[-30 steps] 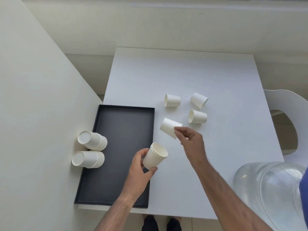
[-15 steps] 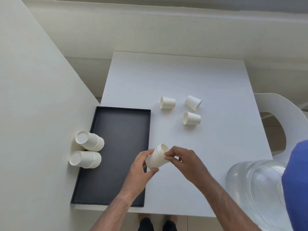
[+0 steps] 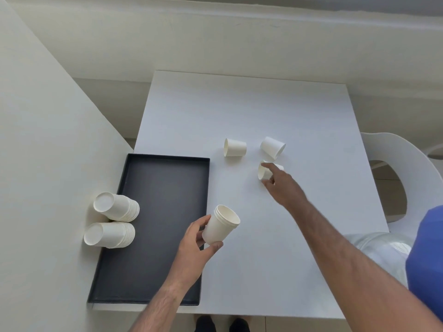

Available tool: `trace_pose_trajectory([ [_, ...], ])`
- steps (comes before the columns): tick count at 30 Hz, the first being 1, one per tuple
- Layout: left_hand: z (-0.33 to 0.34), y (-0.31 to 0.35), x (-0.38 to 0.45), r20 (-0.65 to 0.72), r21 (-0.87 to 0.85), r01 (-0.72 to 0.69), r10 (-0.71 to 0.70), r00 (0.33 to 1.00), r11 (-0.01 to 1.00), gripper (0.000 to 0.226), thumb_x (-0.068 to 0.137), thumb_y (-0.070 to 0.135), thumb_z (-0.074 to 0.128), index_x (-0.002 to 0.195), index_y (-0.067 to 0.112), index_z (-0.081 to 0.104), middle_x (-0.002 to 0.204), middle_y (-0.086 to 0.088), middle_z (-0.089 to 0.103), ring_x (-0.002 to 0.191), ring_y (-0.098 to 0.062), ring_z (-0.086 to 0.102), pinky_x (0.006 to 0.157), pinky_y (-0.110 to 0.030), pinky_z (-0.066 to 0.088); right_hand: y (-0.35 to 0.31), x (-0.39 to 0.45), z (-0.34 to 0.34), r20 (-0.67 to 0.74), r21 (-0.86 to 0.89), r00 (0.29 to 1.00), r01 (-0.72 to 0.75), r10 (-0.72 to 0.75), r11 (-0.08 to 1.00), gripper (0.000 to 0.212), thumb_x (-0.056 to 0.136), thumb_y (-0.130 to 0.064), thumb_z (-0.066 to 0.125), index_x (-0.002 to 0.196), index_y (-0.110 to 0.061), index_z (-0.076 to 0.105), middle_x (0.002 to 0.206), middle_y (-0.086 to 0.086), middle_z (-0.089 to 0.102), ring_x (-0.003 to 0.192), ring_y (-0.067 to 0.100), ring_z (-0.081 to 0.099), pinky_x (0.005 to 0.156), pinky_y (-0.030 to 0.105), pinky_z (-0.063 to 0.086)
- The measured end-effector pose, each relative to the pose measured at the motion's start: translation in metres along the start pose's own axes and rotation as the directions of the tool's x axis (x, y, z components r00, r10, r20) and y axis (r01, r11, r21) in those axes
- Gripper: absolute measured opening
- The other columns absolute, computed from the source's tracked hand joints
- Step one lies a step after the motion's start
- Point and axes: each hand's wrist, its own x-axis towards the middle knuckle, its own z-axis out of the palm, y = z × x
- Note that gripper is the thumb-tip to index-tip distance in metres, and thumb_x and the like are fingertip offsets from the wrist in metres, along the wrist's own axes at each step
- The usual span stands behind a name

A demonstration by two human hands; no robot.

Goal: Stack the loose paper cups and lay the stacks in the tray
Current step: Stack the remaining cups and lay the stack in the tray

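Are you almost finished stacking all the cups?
Getting close. Two stacks already lie at the black tray's left edge. The left hand holds a short stack of nested cups, and the right hand is reaching onto a loose cup. Two more loose cups lie on the table.

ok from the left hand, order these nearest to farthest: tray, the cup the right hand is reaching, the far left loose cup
1. Tray: directly under the left hand.
2. Reached cup: up and right, at the right hand.
3. Far left loose cup: farthest, though close to 2.
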Motion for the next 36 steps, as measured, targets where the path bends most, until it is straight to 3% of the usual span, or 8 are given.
trace_pose_trajectory([
  [2,0.001,-0.001,0.005,-0.007,-0.006,-0.007,0.007,1.0,1.0,0.07,0.09,0.026,0.088,0.137,0.063,0.052,0.138,0.028,0.063,0.125,0.004,0.065,0.104,-0.023,0.052,0.003,0.021,0.0,0.015,-0.363,0.995,0.096,-0.097,0.927,0.053,0.101,-0.026,0.054,0.152,-0.038,0.044,0.12,-0.002,0.071,0.107,0.027,0.068,0.081,0.036,0.049],
  [5,0.002,0.001,0.009,-0.014,-0.004,-0.024,0.024,1.0,1.0,0.07,0.09,0.027,0.089,0.138,0.062,0.052,0.137,0.03,0.063,0.124,0.006,0.065,0.098,-0.017,0.052,0.002,0.039,0.006,0.022,-0.622,0.985,0.147,-0.171,0.769,0.05,0.102,-0.021,0.049,0.149,-0.036,0.049,0.117,-0.002,0.073,0.101,0.028,0.071,0.085,0.036,0.045],
  [13,-0.004,0.0,0.014,-0.034,-0.024,-0.026,0.025,0.999,0.999,0.068,0.091,0.023,0.087,0.139,0.056,0.054,0.138,0.026,0.065,0.126,-0.001,0.067,0.1,-0.021,0.055,0.021,0.043,0.017,0.037,-0.717,0.981,0.157,-0.188,0.679,0.019,0.097,-0.014,0.051,0.111,-0.022,0.061,0.096,-0.001,0.072,0.088,0.026,0.069,0.077,0.036,0.031],
  [16,-0.006,-0.002,0.013,-0.039,-0.014,-0.016,0.015,0.999,1.0,0.068,0.091,0.023,0.088,0.139,0.058,0.053,0.137,0.028,0.065,0.124,0.002,0.068,0.094,-0.017,0.055,0.021,0.035,0.014,-0.031,-0.586,0.987,0.111,-0.159,0.803,0.009,0.103,-0.026,0.052,0.103,-0.023,0.06,0.093,-0.004,0.071,0.088,0.025,0.069,0.076,0.036,0.037],
  [19,-0.006,-0.004,0.013,-0.041,-0.008,-0.003,0.002,0.999,1.0,0.068,0.091,0.023,0.088,0.139,0.057,0.053,0.139,0.028,0.063,0.123,0.004,0.067,0.088,-0.012,0.056,0.007,0.013,0.003,-0.089,-0.039,0.996,-0.015,0.011,0.999,0.011,0.1,-0.041,0.059,0.093,-0.033,0.061,0.089,-0.014,0.071,0.078,0.013,0.066,0.065,0.031,0.046],
  [23,-0.003,0.0,0.015,-0.046,-0.007,0.001,-0.002,0.999,1.0,0.068,0.092,0.024,0.087,0.137,0.059,0.051,0.139,0.03,0.061,0.121,0.006,0.066,0.084,-0.008,0.054,-0.026,-0.029,-0.003,-0.089,0.538,0.995,0.003,0.053,0.843,0.012,0.1,-0.039,0.066,0.091,-0.031,0.066,0.078,-0.008,0.073,0.061,0.01,0.061,0.061,0.025,0.048],
  [30,0.005,0.009,0.017,-0.051,0.009,-0.033,0.034,0.998,0.999,0.069,0.092,0.023,0.087,0.144,0.05,0.05,0.142,0.025,0.06,0.127,-0.002,0.065,0.102,-0.02,0.053,-0.052,-0.088,0.012,0.049,0.665,0.992,0.056,-0.119,0.745,0.012,0.103,-0.031,0.064,0.092,-0.027,0.066,0.076,-0.001,0.071,0.06,0.013,0.058,0.059,0.018,0.046],
  [36,0.005,0.013,0.01,-0.043,0.048,-0.094,0.096,0.994,0.994,0.069,0.095,0.023,0.083,0.133,0.066,0.045,0.143,0.028,0.053,0.129,-0.001,0.061,0.086,-0.004,0.051,-0.053,-0.109,0.026,0.197,0.678,0.968,-0.019,-0.157,0.735,0.016,0.099,-0.032,0.071,0.086,-0.024,0.069,0.068,-0.002,0.063,0.062,0.014,0.049,0.06,0.03,0.041],
])
